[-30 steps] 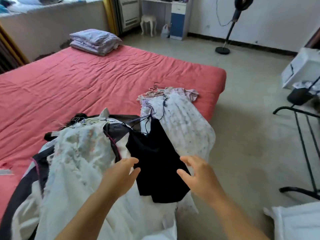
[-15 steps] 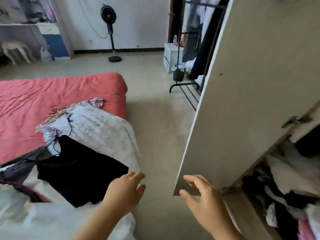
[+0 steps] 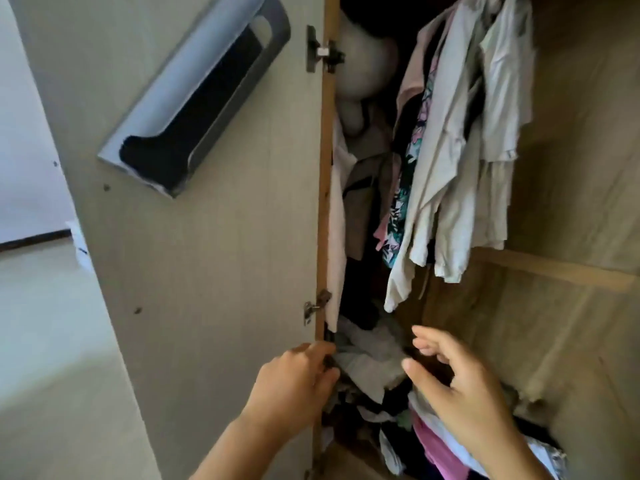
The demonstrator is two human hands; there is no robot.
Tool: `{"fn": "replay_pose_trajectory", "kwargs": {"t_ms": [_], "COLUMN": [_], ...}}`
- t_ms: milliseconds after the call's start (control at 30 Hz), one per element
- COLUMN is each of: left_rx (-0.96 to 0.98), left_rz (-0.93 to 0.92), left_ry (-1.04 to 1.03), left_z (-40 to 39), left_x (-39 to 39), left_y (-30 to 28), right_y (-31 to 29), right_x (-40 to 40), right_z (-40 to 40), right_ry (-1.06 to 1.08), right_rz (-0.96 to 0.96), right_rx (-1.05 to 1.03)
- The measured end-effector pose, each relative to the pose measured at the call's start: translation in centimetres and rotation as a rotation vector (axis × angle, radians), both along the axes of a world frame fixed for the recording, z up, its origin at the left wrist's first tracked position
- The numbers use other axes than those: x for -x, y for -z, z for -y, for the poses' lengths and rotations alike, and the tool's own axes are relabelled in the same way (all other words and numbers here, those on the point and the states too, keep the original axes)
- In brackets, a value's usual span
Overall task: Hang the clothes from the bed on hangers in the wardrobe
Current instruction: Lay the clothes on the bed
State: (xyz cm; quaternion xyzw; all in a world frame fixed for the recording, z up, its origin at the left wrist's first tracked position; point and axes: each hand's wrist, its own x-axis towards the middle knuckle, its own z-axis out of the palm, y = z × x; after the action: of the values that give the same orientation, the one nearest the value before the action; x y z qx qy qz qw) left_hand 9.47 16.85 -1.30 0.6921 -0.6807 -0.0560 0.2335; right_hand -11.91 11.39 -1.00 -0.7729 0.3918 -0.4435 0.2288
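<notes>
I face the open wardrobe. Pale shirts and a floral garment, the hanging clothes, fill its upper part. A jumbled heap of clothes in white, black and pink lies at its bottom. My left hand is at the wardrobe's hinge edge, its fingers loosely curled, next to the heap; nothing shows in it. My right hand hovers over the heap with its fingers spread and bent, holding nothing. The bed and its clothes are out of view, and no hanger shows plainly.
The wardrobe door stands open on the left, with a grey holder fixed on its inner face. A wooden rail crosses the wardrobe's back panel. Pale floor lies left of the door.
My view has swung from the bed and its pile of clothes round to the inside of the wardrobe. Both hands stay empty and have reached toward the heap at the wardrobe's bottom.
</notes>
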Motion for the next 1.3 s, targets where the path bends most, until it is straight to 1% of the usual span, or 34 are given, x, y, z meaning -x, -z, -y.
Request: {"fn": "replay_pose_trajectory", "kwargs": {"t_ms": [67, 267, 367, 467, 633, 733, 867, 1067, 1200, 1300], "left_rx": [0.047, 0.259, 0.359, 0.400, 0.534, 0.641, 0.748, 0.789, 0.765, 0.786], "left_rz": [0.021, 0.073, 0.073, 0.046, 0.052, 0.094, 0.151, 0.317, 0.411, 0.499], "left_ry": [0.080, 0.280, 0.389, 0.485, 0.553, 0.525, 0.433, 0.202, 0.109, 0.008], "left_z": [3.4, 10.9, 14.2, 17.3, 22.1, 25.3, 30.4, 37.8, 41.5, 43.6], "left_x": [0.4, 2.4, 3.6, 5.0, 8.0, 10.0, 12.8, 16.1, 17.9, 19.1], "left_y": [-2.1, -9.1, -13.6, -18.5, -25.2, -28.2, -32.0, -38.9, -41.8, -43.2], "right_y": [-2.5, -8.7, -11.7, -15.3, -20.4, -22.7, -25.1, -28.7, -31.1, -32.2], "right_x": [0.5, 1.7, 3.0, 4.7, 6.5, 7.4, 8.8, 10.6, 11.2, 11.6], "right_z": [1.6, 5.5, 7.1, 8.7, 12.6, 16.3, 21.7, 28.9, 32.9, 35.6], "right_ry": [0.091, 0.294, 0.391, 0.491, 0.578, 0.590, 0.574, 0.537, 0.500, 0.469], "right_rz": [0.031, 0.007, 0.019, 0.071, 0.154, 0.160, 0.135, 0.093, 0.114, 0.109], "right_rx": [0.066, 0.223, 0.279, 0.386, 0.469, 0.496, 0.528, 0.554, 0.599, 0.632]}}
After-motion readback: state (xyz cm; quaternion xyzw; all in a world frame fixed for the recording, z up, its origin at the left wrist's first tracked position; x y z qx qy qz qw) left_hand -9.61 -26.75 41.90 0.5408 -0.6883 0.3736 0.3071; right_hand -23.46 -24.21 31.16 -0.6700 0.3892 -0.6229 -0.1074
